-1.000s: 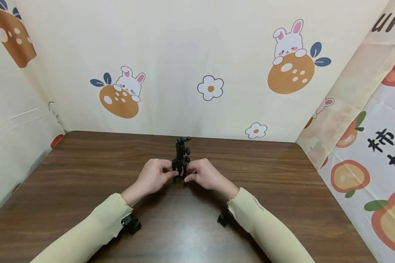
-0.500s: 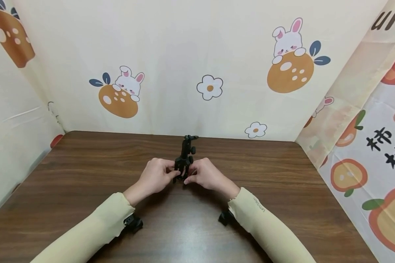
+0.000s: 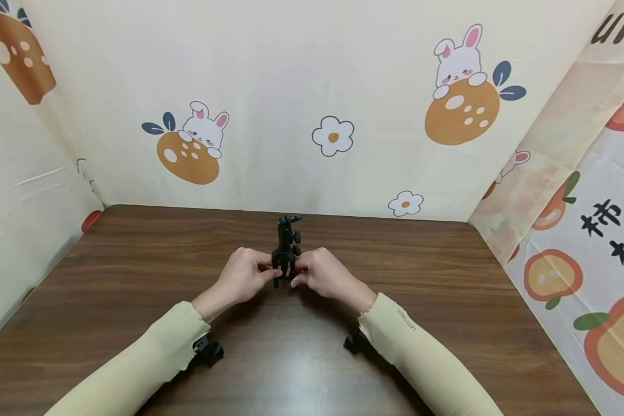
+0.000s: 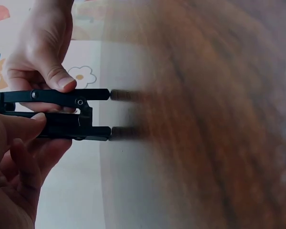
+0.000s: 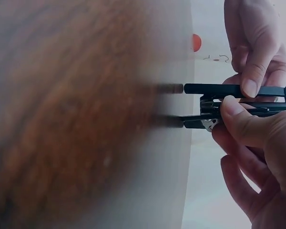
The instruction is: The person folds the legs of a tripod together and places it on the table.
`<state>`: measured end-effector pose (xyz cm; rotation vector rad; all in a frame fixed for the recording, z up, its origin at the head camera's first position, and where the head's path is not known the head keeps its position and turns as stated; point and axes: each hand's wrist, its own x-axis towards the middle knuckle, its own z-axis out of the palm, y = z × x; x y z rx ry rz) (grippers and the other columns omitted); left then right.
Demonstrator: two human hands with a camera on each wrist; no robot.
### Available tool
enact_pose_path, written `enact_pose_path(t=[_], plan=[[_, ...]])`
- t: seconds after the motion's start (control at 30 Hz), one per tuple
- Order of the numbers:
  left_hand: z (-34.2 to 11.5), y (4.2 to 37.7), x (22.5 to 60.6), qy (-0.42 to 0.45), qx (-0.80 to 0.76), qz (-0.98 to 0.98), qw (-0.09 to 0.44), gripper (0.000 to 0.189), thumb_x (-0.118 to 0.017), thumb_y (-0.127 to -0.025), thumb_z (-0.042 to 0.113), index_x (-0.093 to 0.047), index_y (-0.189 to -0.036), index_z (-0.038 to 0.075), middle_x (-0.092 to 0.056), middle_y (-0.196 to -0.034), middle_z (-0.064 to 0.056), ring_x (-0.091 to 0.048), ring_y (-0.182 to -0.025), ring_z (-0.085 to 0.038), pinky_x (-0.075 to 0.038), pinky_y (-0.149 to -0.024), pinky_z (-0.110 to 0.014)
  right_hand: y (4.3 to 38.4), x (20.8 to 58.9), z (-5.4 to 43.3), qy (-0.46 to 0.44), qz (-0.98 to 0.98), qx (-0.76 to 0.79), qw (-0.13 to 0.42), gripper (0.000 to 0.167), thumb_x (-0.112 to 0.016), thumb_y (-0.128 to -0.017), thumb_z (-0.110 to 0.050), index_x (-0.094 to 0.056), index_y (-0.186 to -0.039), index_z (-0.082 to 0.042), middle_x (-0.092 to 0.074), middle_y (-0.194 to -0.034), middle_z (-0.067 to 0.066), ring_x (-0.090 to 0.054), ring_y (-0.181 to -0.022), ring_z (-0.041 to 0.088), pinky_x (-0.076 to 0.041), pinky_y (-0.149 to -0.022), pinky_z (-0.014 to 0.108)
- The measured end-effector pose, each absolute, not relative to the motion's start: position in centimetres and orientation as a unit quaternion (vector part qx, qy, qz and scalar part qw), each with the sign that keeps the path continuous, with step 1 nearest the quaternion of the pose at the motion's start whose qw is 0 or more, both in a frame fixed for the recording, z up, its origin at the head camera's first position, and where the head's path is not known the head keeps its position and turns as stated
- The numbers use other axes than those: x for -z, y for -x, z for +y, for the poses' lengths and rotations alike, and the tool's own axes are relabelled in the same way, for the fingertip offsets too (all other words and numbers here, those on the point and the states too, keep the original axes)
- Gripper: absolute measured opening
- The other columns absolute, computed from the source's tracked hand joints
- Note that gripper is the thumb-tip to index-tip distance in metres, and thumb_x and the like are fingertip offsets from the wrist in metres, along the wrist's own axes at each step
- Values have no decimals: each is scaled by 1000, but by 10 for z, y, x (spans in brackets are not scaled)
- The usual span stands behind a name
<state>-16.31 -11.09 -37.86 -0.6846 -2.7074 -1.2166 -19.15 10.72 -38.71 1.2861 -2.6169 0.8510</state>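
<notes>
Basically, a black jointed stand [image 3: 285, 240] is upright on the brown counter [image 3: 291, 358], toward the far edge and about midway between the far left and far right corners, leg ends down at the surface; the left hand [image 3: 241, 276] pinches its left leg, fingers and thumb close together with only that leg between them; the right hand [image 3: 325, 274] pinches the right leg in the same narrow grip, thumb on the near side; pale yellow sleeves [image 3: 135, 358] slant over the counter from its near side, a black device [image 3: 208, 351] under each cuff; a printed cream cloth [image 3: 270, 86] rises behind the far edge.
</notes>
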Motion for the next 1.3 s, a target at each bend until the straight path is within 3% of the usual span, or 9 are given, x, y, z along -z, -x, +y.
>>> enact_pose_path(t=[0.4, 0.63, 0.87, 1.03, 1.3], plan=[[-111, 166, 376, 217, 392, -893, 46, 8, -77, -87, 8, -81, -90, 14, -74, -80, 4, -59, -58, -4, -47, -54, -28, 194, 384, 105, -426, -875, -210, 97, 13, -84, -79, -22, -74, -78, -13, -72, -82, -4, -69, -78, 10, -53, -68, 25], [-111, 164, 375, 205, 390, -896, 46, 8, -77, -87, 9, -81, -91, 15, -74, -79, 5, -59, -57, -4, -47, -54, -29, 203, 381, 105, -414, -879, -194, 137, 24, -89, -68, -32, -78, -80, -13, -72, -78, -6, -68, -70, 7, -54, -65, 25], [-109, 163, 376, 211, 395, -893, 41, 8, -77, -87, 10, -81, -93, 14, -75, -83, 2, -57, -56, -5, -45, -51, -27, 211, 386, 109, -317, -909, -267, 47, 40, -93, -63, -37, -77, -92, -15, -74, -82, -6, -62, -68, 1, -50, -61, 21], [-105, 163, 379, 213, 400, -891, 36, 7, -76, -88, 10, -80, -92, 14, -73, -79, 5, -60, -60, -5, -47, -54, -27, 209, 387, 116, -313, -894, -321, -19, 44, -92, -67, -30, -75, -105, -16, -74, -95, -1, -69, -83, 12, -53, -68, 26], [-106, 162, 381, 178, 449, -875, 4, 14, -78, -87, 12, -79, -101, 16, -74, -93, 1, -69, -81, -11, -55, -71, -35, 203, 382, 124, -334, -862, -381, -28, 44, -91, -71, -22, -74, -110, -13, -73, -103, -3, -69, -95, 16, -55, -81, 29]])
